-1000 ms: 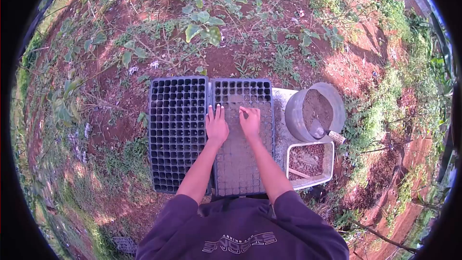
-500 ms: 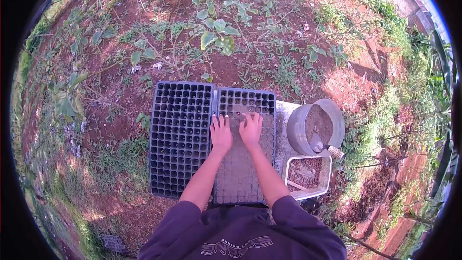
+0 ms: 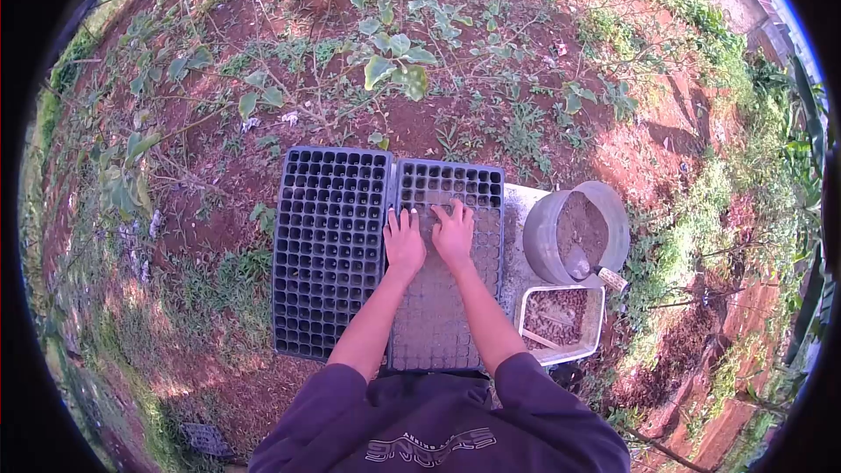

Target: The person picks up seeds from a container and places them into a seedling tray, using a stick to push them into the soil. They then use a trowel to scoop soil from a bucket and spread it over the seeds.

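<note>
Directly in front of me lies a black seedling tray (image 3: 438, 333), its lower and middle cells covered with brown soil and its far rows showing open cells. My left hand (image 3: 405, 243) rests on the left edge of this tray with fingers stretched forward and apart. On the soil near the partly filled far rows is my right hand (image 3: 454, 235), fingers spread and bent, the tips touching the soil. Neither hand shows anything held. Alongside on the left is a second seedling tray (image 3: 328, 254) with dark, unfilled cells.
At the right stands a round metal container (image 3: 545, 241) of soil with a trowel (image 3: 604, 276) in it. Below it sits a rectangular basin (image 3: 600, 320) of brown bits with a stick inside. Leafy plants (image 3: 399, 57) grow beyond the trays; another tray (image 3: 208, 440) lies lower left.
My right hand has shifted slightly left over the soil, and its fingers have spread more. My left hand stays almost in the same place.
</note>
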`<state>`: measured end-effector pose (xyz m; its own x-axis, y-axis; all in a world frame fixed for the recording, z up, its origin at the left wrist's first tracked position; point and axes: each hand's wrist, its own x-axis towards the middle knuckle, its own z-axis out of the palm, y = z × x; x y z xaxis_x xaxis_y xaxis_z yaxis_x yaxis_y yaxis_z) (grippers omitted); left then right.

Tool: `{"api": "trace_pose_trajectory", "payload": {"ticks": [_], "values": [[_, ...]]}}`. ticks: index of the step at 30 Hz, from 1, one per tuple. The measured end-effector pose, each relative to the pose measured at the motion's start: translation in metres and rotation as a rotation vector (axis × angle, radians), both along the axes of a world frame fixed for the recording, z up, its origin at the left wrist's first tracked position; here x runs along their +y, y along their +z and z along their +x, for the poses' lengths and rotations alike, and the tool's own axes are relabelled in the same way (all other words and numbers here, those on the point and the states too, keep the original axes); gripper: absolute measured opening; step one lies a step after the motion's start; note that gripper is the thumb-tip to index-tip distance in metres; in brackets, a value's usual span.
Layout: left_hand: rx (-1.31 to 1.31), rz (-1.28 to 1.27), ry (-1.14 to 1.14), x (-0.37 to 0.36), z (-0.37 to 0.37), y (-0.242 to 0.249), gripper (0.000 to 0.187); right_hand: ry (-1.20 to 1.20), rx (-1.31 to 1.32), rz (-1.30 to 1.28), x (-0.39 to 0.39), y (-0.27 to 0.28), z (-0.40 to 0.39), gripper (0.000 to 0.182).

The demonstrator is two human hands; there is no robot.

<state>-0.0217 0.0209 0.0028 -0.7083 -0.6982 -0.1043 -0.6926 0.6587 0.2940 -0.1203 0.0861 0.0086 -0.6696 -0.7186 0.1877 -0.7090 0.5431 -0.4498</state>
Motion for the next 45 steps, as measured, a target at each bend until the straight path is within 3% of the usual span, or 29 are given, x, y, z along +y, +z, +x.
{"api": "trace_pose_trajectory", "payload": {"ticks": [13,18,22,25,27,30,34,38,39,45], "values": [[0.048,-0.032,0.011,0.002,0.002,0.001,0.058,-0.039,-0.009,0.076,-0.001,-0.003,0.001,0.043],[0.016,-0.013,0.004,0.001,0.002,-0.002,0.061,0.135,0.307,0.354,-0.003,-0.025,-0.006,0.052],[0.035,-0.03,0.006,0.002,0.002,-0.004,0.062,0.193,0.306,0.435,-0.003,-0.008,-0.012,0.048],[-0.003,0.001,0.006,-0.001,0.002,0.001,0.063,0.138,0.189,0.306,0.001,0.014,-0.007,0.048],[0.069,-0.006,0.017,0.001,0.004,0.003,0.056,-0.036,0.023,0.091,0.009,0.021,0.0,0.047],[0.046,0.037,0.027,0.0,0.005,0.008,0.056,-0.065,-0.053,-0.113,0.028,0.013,0.01,0.045],[0.053,0.079,0.051,0.002,0.006,0.011,0.06,-0.029,-0.067,-0.192,0.055,0.011,0.029,0.046],[0.409,0.071,0.108,0.013,0.025,0.005,0.037,-0.027,-0.093,-0.27,0.088,0.022,0.038,0.04],[0.487,0.006,0.115,0.021,0.031,0.007,0.023,-0.008,-0.12,-0.278,0.097,0.025,0.039,0.037],[0.57,0.04,0.156,0.074,0.052,0.014,0.012,-0.044,-0.107,-0.31,0.151,0.021,0.029,0.031]]}}
